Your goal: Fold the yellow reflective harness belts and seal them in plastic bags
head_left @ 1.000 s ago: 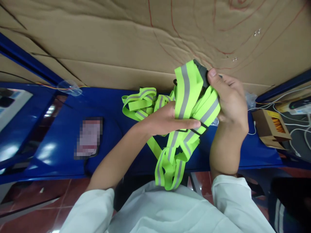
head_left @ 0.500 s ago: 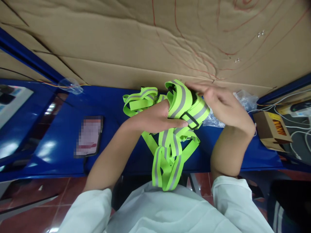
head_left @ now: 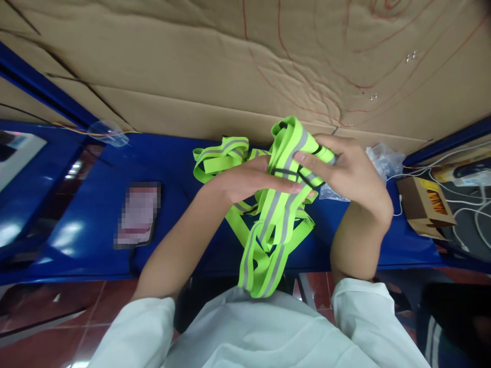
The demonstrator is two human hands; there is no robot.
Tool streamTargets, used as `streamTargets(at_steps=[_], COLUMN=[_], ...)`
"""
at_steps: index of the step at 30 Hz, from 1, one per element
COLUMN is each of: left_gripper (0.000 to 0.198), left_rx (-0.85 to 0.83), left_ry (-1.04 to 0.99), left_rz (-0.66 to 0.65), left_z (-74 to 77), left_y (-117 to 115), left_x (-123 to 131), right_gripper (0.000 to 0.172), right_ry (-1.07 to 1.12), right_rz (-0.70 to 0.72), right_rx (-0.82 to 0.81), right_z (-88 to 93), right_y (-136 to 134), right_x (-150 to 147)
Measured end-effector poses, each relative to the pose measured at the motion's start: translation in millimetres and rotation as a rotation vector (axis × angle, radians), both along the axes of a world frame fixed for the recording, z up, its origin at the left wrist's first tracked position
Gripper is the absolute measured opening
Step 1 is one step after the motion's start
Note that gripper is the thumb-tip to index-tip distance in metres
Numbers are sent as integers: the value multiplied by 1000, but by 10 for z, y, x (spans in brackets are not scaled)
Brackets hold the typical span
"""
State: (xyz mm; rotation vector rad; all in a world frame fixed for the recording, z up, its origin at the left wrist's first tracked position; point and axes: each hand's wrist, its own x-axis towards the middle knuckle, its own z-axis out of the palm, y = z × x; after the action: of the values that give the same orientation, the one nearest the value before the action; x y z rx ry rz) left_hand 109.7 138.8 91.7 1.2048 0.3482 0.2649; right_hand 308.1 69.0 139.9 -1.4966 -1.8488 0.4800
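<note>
Bunched neon-yellow reflective straps with grey stripes and black buckles lie between my hands, their lower loops hanging over the table's front edge. My left hand is closed around the bundle from the left, thumb pressed along a black buckle. From the right, my right hand pinches the upper folds, thumb in front and fingers behind, partly hidden. Another loose strap loop rests on the blue table behind my left wrist.
A phone lies on the left of the table, with a clear plastic cup behind it. Clear plastic bags, a small cardboard box and white cables are at the right. A brown cardboard wall stands along the back.
My right hand has come down from beside the bundle and closed on its upper folds. The bundle has been turned more upright, its folds gathered narrower.
</note>
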Motion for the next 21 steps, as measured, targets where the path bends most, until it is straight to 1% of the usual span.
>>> streamTargets(at_steps=[2,4,7,9,11,12,14,16,17,19,21], left_gripper=[33,28,15,13,14,16,20,22,22,19,16], left_rx=[27,74,200,287,348,366,392,407,415,428,441], left_ry=[-2,14,21,19,12,7,12,53,74,78,32], left_rz=[-59,-82,-63,-51,-54,-55,-39,15,46,101,107], left_z=[-43,-71,-65,-41,-15,-2,23,50,61,73,68], left_y=[-5,-36,-89,-99,-78,-58,-9,37,56,84,101], left_x=[24,45,45,18,-22,-42,-73,-86,-86,-74,-61], right_gripper=[42,46,48,46,46,46,46,41,41,47,55], right_ry=[76,202,455,591,659,659,596,452,366,200,58], right_rz=[-64,-79,16,96,134,132,105,79,84,145,215], right_rx=[21,-35,-248,-388,-442,-412,-263,-85,-24,17,24], right_z=[-1,-13,-51,-96,-160,-196,-255,-276,-269,-229,-182], right_y=[-6,7,77,157,248,289,344,342,320,254,189], right_x=[43,85,116,102,67,47,16,1,-3,-15,-46])
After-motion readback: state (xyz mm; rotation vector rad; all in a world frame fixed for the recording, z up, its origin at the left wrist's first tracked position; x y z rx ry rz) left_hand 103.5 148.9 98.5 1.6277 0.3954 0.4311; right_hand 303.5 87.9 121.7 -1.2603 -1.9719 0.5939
